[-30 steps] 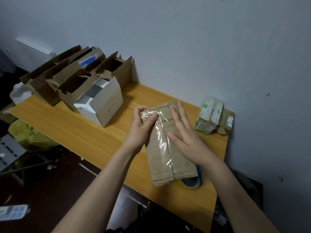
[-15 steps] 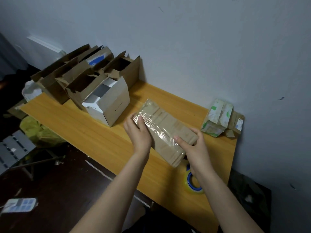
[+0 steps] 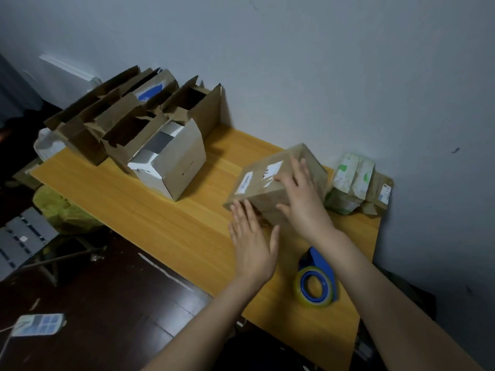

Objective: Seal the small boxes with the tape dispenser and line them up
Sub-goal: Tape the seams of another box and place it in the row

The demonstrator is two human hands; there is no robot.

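While the small brown cardboard box (image 3: 257, 183) sits at centre right of the frame, seemingly tipped onto one edge, both hands are on it. I take that as turning it to set it square. The right hand (image 3: 302, 199) drapes over the top face with fingers spread and thumb on the near side, so it grips the box across that edge. The left hand (image 3: 251, 236) is flat, fingers straight, touching the lower near corner, likely as a stop to steady it. At lower right the blue tape dispenser with its yellowish roll (image 3: 317, 279) lies on the orange wooden table (image 3: 160, 215), beside the right forearm, held by neither hand. Open brown cartons (image 3: 128, 124) crowd the upper left. Green-and-white printed packs (image 3: 351, 180) stand by the wall at right, just behind the box, perhaps where the line forms.
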